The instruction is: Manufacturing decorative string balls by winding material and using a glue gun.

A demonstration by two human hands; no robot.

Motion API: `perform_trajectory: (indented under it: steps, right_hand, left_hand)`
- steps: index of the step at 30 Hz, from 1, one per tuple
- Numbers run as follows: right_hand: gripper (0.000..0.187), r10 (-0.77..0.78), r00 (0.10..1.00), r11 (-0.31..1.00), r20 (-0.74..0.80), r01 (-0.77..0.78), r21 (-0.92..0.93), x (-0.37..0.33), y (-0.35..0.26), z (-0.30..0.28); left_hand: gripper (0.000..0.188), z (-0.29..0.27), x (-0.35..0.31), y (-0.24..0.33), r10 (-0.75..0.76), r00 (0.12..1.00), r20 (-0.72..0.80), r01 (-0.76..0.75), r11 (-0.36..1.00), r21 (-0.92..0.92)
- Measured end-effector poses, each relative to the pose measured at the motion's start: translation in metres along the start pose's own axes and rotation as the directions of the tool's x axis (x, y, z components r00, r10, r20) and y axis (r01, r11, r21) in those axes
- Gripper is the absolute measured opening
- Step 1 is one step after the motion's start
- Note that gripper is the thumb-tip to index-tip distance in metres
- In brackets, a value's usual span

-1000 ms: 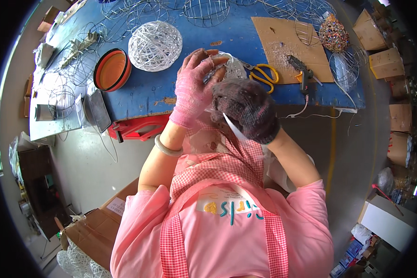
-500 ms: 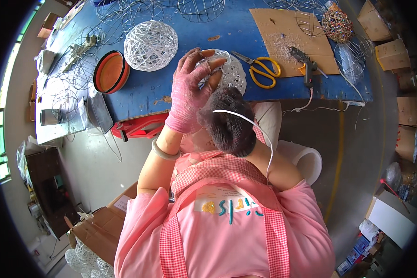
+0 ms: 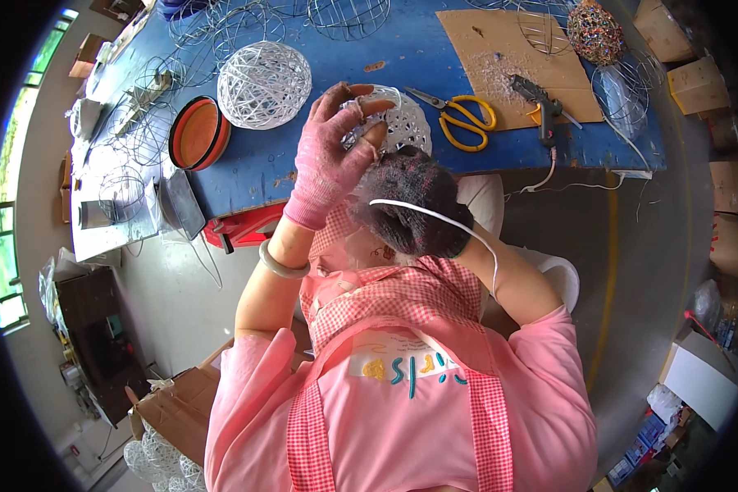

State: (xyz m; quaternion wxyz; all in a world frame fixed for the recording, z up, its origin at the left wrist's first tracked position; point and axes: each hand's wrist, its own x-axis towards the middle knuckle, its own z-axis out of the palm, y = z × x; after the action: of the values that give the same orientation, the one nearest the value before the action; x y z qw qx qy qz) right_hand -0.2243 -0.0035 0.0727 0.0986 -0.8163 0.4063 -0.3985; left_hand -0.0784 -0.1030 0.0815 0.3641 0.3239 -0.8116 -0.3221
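Observation:
My left hand [image 3: 326, 160], in a pink glove with bare fingertips, grips the left side of a white openwork ball [image 3: 415, 125] at the table's near edge. Its thumb and fingers curve over the ball, hiding part of it. Close against the ball's near side is my right hand [image 3: 410, 205], in a dark grey glove, closed on a white cord [image 3: 455, 221]. The cord's loose length arcs back over that hand toward my right forearm. The right fingertips are hidden beneath the glove. Yellow-handled scissors [image 3: 467, 125] lie just right of the ball.
On the blue table [image 3: 361, 70] lie another white ball [image 3: 264, 85], an orange bowl with a black rim [image 3: 199, 133] and wire frames [image 3: 348, 15]. A glue gun [image 3: 541, 107] rests on cardboard [image 3: 467, 41], near a multicoloured ball [image 3: 595, 33]. An open carton [image 3: 176, 414] stands at lower left.
Both hands and the held ball stay together, with little change in grip. The right forearm has swung slightly outward, and the cord trails a bit farther right. The whole view has shifted slightly.

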Motion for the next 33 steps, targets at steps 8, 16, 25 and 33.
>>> perform_trajectory:
  steps: [8,16,25,33]
  right_hand:
    - [0.025,-0.038,0.996,0.938,0.077,0.062,-0.34,0.02,-0.009,-0.003]
    - [0.024,-0.006,0.972,0.955,0.236,0.076,-0.287,0.018,-0.003,-0.006]
    - [0.015,0.105,0.964,0.975,-0.244,-0.051,0.217,0.004,-0.021,0.006]
    - [0.026,0.142,0.966,0.982,-0.218,-0.11,0.152,-0.005,0.036,-0.026]
  left_hand:
    - [0.028,-0.006,0.011,0.006,-0.12,0.991,0.06,0.126,0.986,-0.112]
    - [0.029,-0.016,0.016,0.001,-0.007,0.992,0.125,0.02,0.994,-0.103]
    - [0.019,0.003,0.013,-0.002,0.096,0.995,-0.037,-0.091,0.99,0.108]
    - [0.021,0.007,0.017,-0.005,0.169,0.986,-0.009,-0.165,0.972,0.168]
